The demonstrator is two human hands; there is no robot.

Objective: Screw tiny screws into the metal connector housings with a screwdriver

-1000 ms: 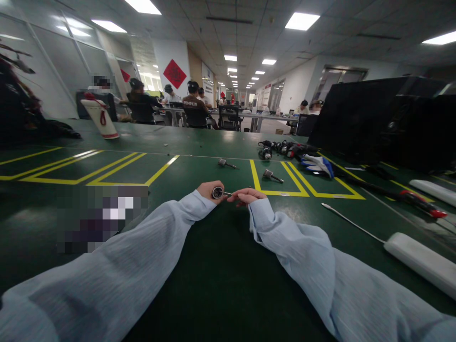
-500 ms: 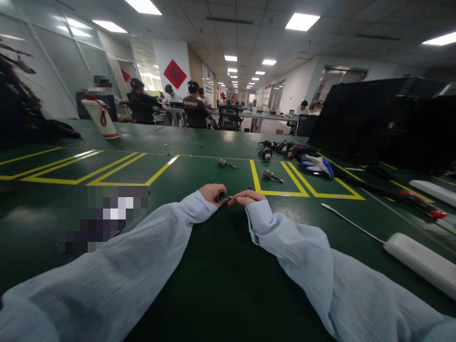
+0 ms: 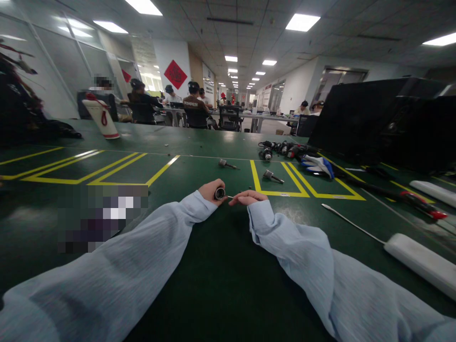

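Green tabletop (image 3: 213,294) with yellow lines, two hands meeting over a small metal part at its middle.

On it, the left hand (image 3: 211,191) is curled closed around a small round metal part (image 3: 220,193), whose open end faces the camera; a thin pin (image 3: 230,196) sticks out of it to the right. The right hand (image 3: 249,197) lies just beside it, fingers bent and pinched toward the tip of that pin, though whether they actually grip it is too small to tell. Both arms wear light blue sleeves (image 3: 302,251). Farther back lie two more metal parts (image 3: 272,176), one inside a yellow box and one left of it. A pile of black tools (image 3: 281,148) and a white and blue glove (image 3: 317,165) sit behind, and a white power strip (image 3: 420,262) lies well off to the right.
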